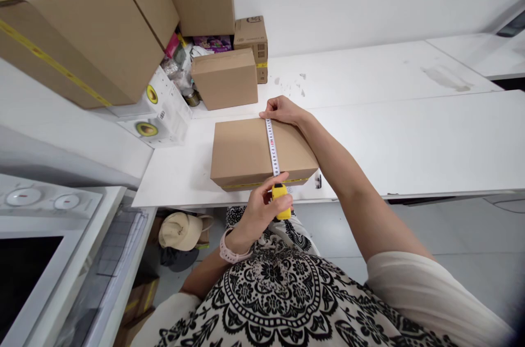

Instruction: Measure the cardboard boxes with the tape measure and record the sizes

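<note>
Across the box (241, 151), tape (272, 149) between left hand (259, 211) clenched on case (281, 200) and right hand (284, 111) pinching end.

Numbers on a measuring tape stretched over a cardboard box.

The white measuring tape (272, 147) carries small black single digits along its length, broken by one red marking partway. It lies across the top of the brown cardboard box (241, 153). A white carton (174, 109) at the left shows a barcode, too small to read. Print on a small box (251, 35) at the back and on the yellow strapping (53, 63) is illegible.
</note>
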Tool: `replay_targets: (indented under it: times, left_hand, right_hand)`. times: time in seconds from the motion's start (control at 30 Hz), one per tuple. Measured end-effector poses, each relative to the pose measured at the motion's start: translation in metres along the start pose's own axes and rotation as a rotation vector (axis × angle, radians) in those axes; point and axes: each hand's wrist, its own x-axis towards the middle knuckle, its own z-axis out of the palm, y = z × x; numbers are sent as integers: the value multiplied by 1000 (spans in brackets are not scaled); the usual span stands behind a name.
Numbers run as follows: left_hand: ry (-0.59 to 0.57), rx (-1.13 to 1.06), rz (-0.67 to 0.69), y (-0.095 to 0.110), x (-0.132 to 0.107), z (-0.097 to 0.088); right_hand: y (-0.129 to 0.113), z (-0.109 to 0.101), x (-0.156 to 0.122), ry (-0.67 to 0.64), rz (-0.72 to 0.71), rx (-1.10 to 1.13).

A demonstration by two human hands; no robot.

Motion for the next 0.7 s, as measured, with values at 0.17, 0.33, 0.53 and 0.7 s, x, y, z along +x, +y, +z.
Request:
replay_targets:
  times: [0.17,0.33,0.53,0.7]
  left_hand:
    - [1,-31,-3,-1,0,0]
    - [1,-34,-4,-1,0,0]
    - [4,-40,-6,-1,1,0]
    - [-3,-29,-9,-2,2,-1]
  right_hand:
    - [2,0,1,-1,0,-3]
    - [2,0,1,5,11,-16]
    - [-2,-2,-2,-18,31,-122]
    - [1,0,1,-15,-5,-90]
